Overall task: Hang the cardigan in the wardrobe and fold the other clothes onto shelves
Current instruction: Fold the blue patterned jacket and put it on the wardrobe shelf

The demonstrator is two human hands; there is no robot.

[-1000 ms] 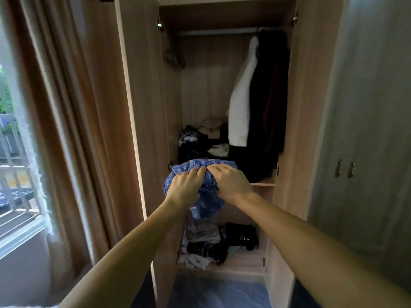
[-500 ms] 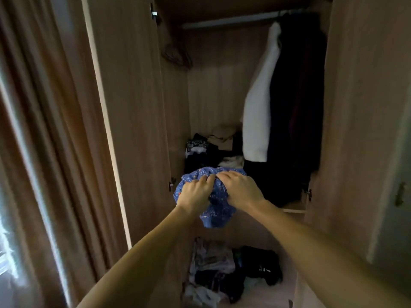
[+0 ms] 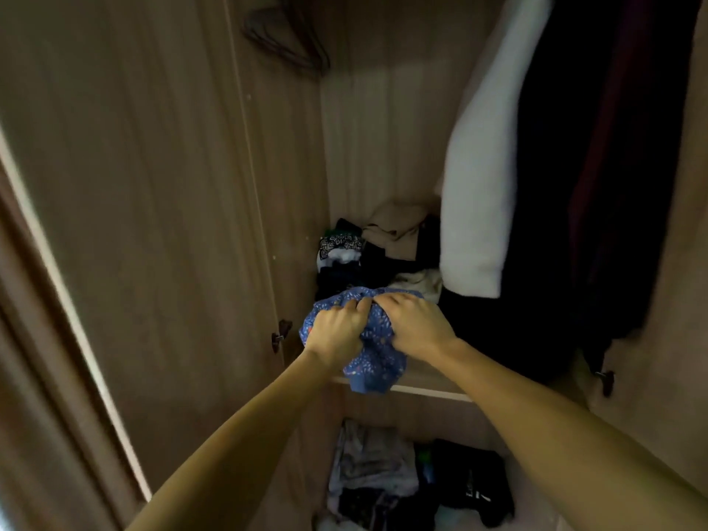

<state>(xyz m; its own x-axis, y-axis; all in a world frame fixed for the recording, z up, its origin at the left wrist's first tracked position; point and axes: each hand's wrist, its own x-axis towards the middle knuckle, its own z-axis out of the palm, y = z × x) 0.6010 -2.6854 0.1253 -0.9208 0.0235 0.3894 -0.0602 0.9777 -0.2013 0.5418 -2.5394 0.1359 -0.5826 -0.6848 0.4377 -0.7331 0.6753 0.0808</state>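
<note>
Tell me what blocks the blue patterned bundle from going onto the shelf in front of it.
Both hands, left and right, grip the blue bundle at the shelf's front edge. Behind it a pile of folded clothes fills the back left, and dark hanging garments drape onto the right side. Only the front strip looks free.

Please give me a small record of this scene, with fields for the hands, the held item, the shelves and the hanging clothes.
left hand: gripping the blue patterned garment
right hand: gripping the same garment
garment position: bunched, at the front edge of the middle shelf
middle shelf: pile of clothes at the back
lower shelf: more clothes
hanging: white garment, dark garments
empty hangers: upper left
</note>
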